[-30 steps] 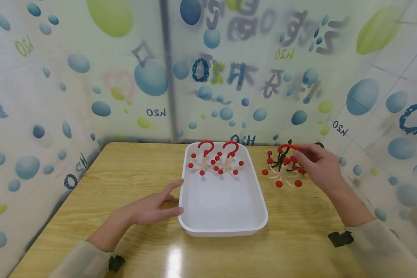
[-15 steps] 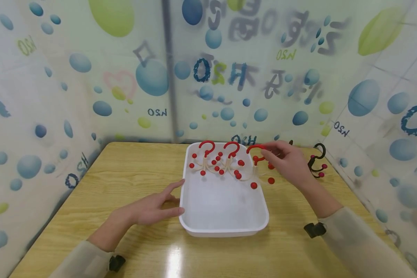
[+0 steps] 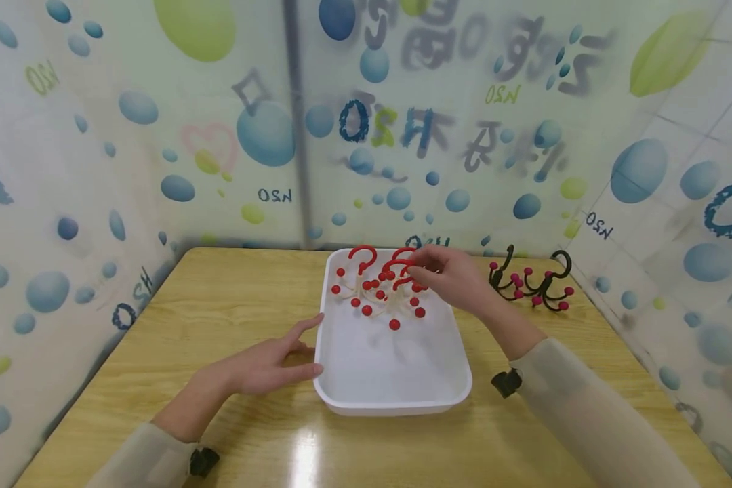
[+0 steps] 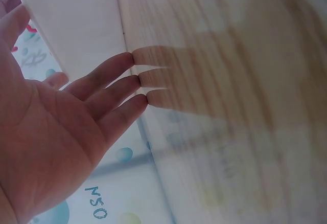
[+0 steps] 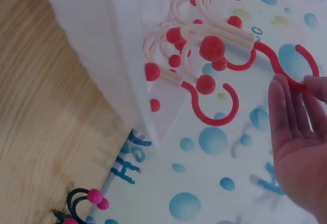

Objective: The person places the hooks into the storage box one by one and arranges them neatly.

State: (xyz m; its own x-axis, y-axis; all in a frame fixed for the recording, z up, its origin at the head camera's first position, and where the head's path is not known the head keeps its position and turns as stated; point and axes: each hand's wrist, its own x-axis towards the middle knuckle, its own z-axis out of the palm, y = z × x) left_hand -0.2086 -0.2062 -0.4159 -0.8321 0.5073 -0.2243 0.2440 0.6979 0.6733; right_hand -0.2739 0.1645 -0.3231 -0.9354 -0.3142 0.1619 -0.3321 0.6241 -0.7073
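In the right hand's [image 3: 454,276] pinch, a third red-and-cream ball-tipped hook [image 5: 241,36] is brought mid-frame, over the oblong white tray [image 3: 393,369]; left hand [image 3: 265,369] spread.

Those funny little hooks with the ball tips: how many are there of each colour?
Red-and-cream hooks: 3 (2 in the white tray, 1 in the right fingers)
Black hooks with pink tips: 2
Total: 5

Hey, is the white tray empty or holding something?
Not empty: the white tray holds two red-hooked hangers at its far end; the right hand pinches a third hanger over it.
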